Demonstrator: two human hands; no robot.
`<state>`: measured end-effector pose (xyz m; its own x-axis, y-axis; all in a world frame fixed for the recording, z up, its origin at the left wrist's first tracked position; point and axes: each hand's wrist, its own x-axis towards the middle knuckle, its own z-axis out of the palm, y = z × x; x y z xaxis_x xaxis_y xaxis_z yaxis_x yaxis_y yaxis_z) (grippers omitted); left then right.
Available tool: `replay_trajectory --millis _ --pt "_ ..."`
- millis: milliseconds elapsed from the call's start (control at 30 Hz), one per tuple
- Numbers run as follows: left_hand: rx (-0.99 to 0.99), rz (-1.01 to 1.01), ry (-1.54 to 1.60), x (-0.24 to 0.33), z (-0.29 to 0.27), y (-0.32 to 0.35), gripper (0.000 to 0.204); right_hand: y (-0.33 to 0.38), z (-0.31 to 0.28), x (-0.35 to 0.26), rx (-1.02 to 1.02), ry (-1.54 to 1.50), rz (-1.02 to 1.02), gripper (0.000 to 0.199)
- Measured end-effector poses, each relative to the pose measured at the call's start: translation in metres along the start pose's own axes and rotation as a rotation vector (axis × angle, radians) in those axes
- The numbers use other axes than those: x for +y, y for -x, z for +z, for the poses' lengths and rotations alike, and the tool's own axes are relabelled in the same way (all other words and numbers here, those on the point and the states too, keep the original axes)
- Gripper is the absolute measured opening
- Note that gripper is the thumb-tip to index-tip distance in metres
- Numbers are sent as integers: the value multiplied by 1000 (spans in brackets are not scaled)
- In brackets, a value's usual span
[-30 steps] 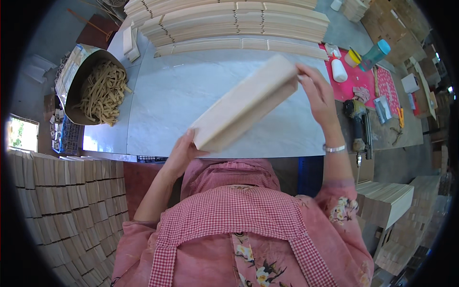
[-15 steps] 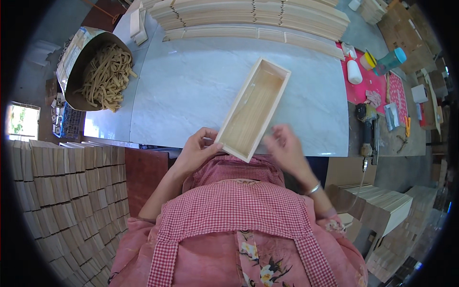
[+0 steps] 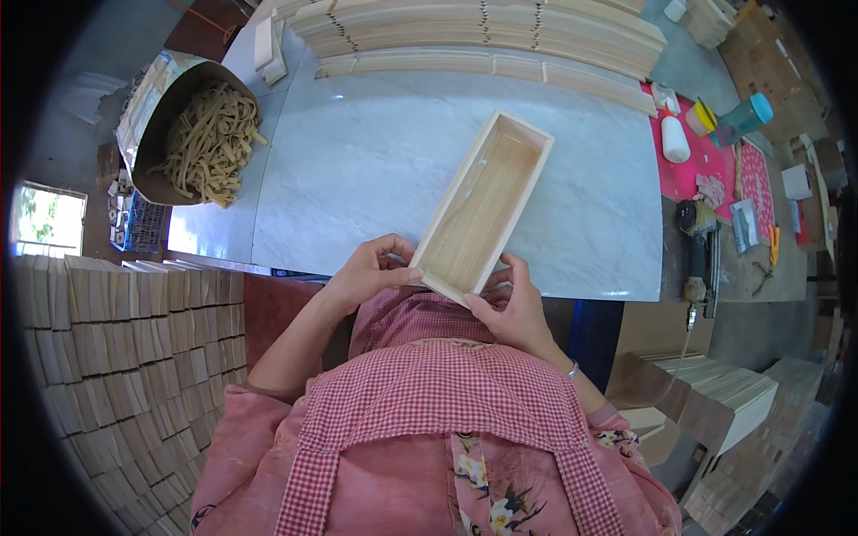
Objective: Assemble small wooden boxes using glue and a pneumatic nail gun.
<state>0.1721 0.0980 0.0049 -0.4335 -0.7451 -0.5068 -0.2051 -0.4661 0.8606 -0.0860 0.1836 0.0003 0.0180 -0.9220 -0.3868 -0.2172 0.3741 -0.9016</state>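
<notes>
A long, narrow wooden box [image 3: 474,210] with an open top lies tilted across the near edge of the pale marbled table, its far end leaning to the right. My left hand [image 3: 374,270] grips its near left corner, the thumb over the rim. At the near right corner my right hand [image 3: 514,305] holds the box too, thumb at the front edge and fingers along the side. Inside, the bare wooden bottom shows, with shiny streaks along the left inner wall.
A container of tan strips [image 3: 214,143] lies at the table's left. Stacked wooden slats [image 3: 483,31] line the far edge. To the right are a white bottle [image 3: 674,138], a teal cup [image 3: 744,121] and a nail-gun-like tool [image 3: 695,246]. Wood piles [image 3: 125,348] stand at lower left.
My right hand has come in from beside the box and closed on its near right corner. The left hand keeps its hold. The whole view has shifted slightly.
</notes>
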Motion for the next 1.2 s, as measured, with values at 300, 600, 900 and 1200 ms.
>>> replay_trajectory --millis 300,600,900,1200 --pt "330 892 -1235 -26 44 26 50 -12 -4 24 180 -114 -294 48" --pt "752 1013 -1410 9 43 93 14 -52 -13 18 90 -126 -382 45" --pt "2186 865 -1898 133 -37 383 59 -85 41 32 -81 1029 -1046 73" --pt "2383 572 -2039 302 -151 572 53 -102 51 43 -117 1105 -1020 81"
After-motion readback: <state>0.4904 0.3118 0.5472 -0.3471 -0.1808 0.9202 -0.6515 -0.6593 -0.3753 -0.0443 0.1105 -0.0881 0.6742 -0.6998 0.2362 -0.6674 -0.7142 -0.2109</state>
